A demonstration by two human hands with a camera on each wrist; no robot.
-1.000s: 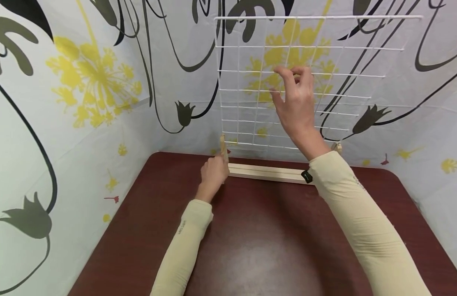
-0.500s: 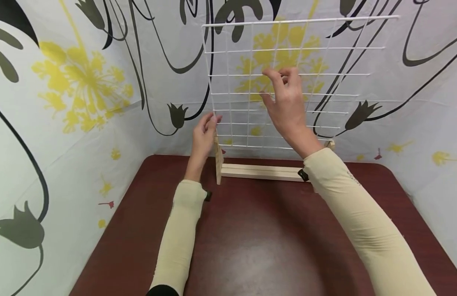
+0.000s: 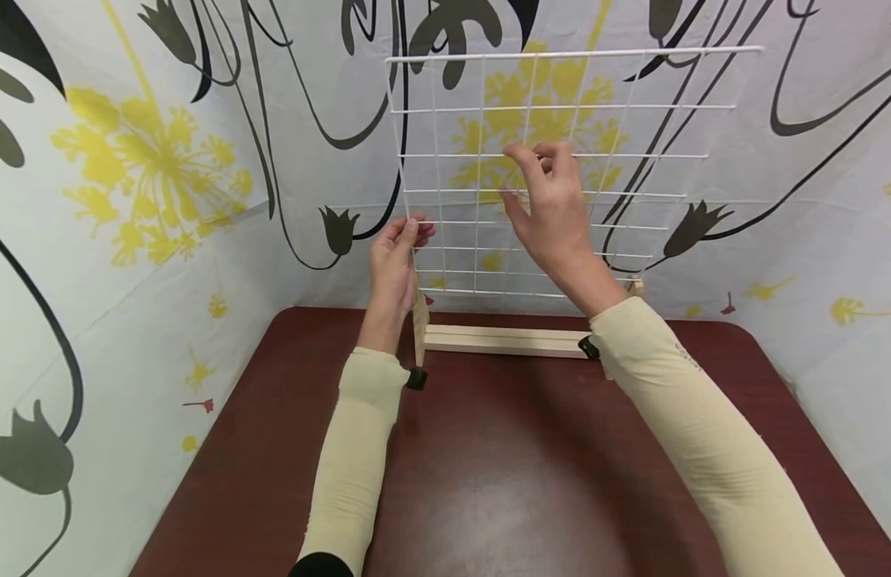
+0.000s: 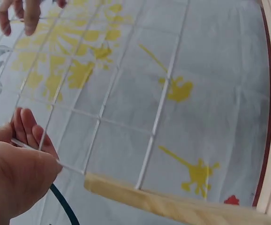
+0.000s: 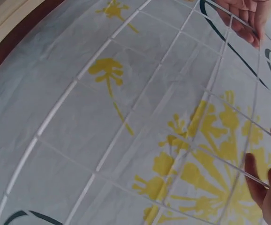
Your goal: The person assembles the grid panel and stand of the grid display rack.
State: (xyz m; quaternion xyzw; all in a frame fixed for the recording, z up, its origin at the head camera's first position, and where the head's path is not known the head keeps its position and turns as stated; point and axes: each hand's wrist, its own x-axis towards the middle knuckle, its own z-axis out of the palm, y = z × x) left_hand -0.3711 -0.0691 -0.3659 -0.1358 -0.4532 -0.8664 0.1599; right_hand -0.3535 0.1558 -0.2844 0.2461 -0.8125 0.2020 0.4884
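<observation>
No readable writing; left hand [image 3: 392, 258] pinches the grid's [image 3: 561, 104] left edge, right hand [image 3: 554, 210] grips a middle wire.

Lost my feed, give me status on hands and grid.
Left hand pinches grid at its left edge. Right hand grips a mid-grid wire. Grid upright over wooden base. Nothing in the way.

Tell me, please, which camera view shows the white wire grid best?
The head view: there the whole white wire grid stands upright on the wooden base, with the left hand at its left edge and the right hand near its middle. Both wrist views show only a few close-up cells and fingertips.
</observation>
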